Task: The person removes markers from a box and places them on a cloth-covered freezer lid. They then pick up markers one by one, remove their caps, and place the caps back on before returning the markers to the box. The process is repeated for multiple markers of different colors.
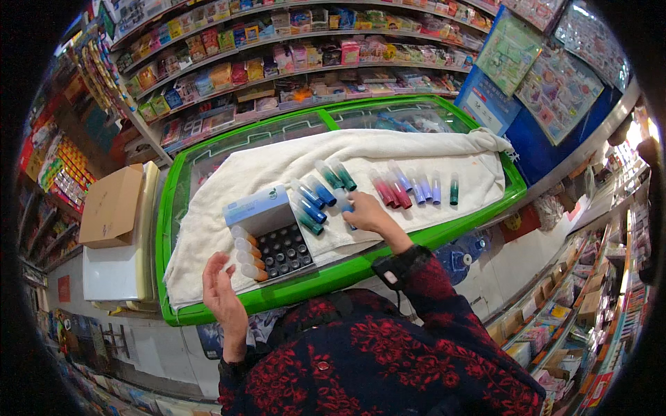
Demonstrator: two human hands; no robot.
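Note:
A white cloth (203, 244) covers much of a green-framed glass-topped chest freezer (442, 236). On it stands a light blue cardboard box (257, 208) with rows of dark, round-topped items inside. Several orange tubes with frosted caps (251, 247) line its left side. My right hand (367, 212) has its fingers at a blue capped tube (344, 204); whether it grips the tube is hard to tell. Left of it lie blue tubes (309, 207) and green tubes (335, 175); red tubes (390, 192) and lavender tubes (424, 190) lie to the right. My left hand (219, 283), fingers apart and empty, is at the cloth's near left edge.
Shelves of packaged goods (291, 57) stand behind the freezer. A brown cardboard box (110, 208) rests on a white-topped unit (112, 273) at the left. Below the freezer's right edge is a large blue water bottle (460, 259). More shelves (567, 296) run along the right.

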